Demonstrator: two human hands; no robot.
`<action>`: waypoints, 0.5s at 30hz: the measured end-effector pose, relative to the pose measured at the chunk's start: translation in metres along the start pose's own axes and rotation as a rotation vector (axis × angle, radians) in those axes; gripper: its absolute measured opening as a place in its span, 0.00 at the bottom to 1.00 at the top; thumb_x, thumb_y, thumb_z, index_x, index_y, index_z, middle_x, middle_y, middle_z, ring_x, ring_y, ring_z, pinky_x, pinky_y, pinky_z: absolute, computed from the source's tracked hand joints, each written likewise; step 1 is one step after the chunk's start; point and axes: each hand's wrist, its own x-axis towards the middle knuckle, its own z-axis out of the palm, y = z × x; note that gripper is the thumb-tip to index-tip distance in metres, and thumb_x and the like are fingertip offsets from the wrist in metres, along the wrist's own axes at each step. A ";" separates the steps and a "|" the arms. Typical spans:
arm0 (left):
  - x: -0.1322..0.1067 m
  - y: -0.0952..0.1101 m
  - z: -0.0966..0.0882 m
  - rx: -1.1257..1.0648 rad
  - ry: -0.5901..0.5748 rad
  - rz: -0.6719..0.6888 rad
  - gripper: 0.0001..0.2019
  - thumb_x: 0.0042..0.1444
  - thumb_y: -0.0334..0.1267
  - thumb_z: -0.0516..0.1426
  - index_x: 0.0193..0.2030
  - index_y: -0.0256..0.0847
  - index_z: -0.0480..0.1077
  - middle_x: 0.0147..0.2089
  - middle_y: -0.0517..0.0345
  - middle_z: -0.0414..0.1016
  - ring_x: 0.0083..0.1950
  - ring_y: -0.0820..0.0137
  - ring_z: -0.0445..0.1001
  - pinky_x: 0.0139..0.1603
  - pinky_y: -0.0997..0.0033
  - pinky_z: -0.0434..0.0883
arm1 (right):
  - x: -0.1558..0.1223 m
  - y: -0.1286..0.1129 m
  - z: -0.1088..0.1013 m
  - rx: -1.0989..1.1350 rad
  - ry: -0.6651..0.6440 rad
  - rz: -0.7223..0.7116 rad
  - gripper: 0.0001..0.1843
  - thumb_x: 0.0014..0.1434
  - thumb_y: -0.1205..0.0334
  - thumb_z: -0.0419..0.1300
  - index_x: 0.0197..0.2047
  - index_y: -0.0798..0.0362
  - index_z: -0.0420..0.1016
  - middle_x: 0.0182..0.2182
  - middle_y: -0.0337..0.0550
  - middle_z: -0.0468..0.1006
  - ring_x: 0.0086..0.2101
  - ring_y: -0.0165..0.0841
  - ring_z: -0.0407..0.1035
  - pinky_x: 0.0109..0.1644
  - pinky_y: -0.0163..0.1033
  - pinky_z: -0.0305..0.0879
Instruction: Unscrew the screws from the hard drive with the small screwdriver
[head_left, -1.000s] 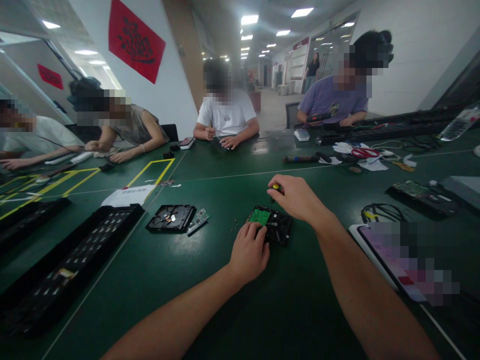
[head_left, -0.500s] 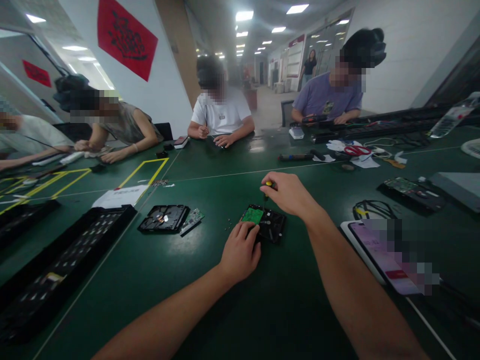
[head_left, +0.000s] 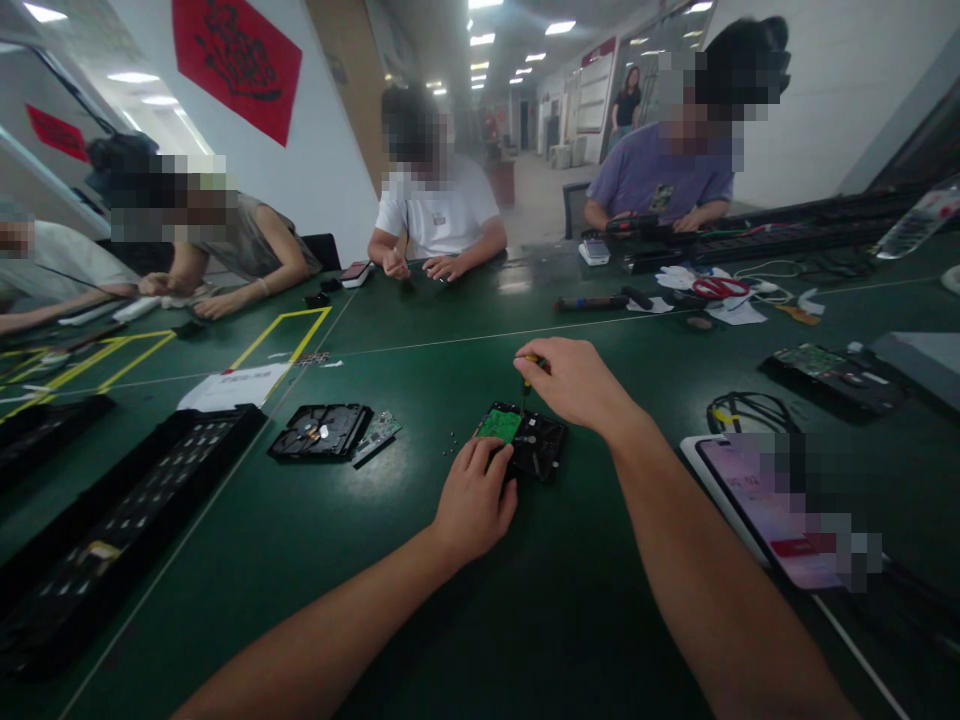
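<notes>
A hard drive (head_left: 541, 445) with a green circuit board (head_left: 501, 427) lies flat on the green table in front of me. My left hand (head_left: 476, 495) grips its near left corner, fingertips over the board's near edge and thumb by the near side. In the closed fingers of my right hand (head_left: 574, 380) is a screwdriver (head_left: 529, 372) with a yellow and dark handle. Its shaft points down at the board's far right edge; whether the tip sits in a screw is too small to tell. Several tiny screws (head_left: 450, 442) lie left of the drive.
To the left lie another hard drive (head_left: 321, 432), a loose circuit board (head_left: 379, 430) and a long black tray (head_left: 142, 500). A phone (head_left: 765, 500), a cable coil (head_left: 752, 412) and a third drive (head_left: 832, 378) are on the right. Several people sit across the table.
My view has shifted slightly. The screwdriver's handle shows more between my right fingers, with its shaft still at the board's edge. My left hand keeps its place on the hard drive.
</notes>
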 end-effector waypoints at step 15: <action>-0.003 0.000 0.000 0.030 -0.004 0.021 0.23 0.64 0.35 0.55 0.65 0.40 0.64 0.59 0.42 0.68 0.64 0.51 0.66 0.67 0.43 0.68 | -0.003 -0.008 0.004 -0.059 0.018 -0.025 0.08 0.68 0.59 0.61 0.39 0.50 0.81 0.40 0.47 0.84 0.43 0.41 0.77 0.49 0.44 0.68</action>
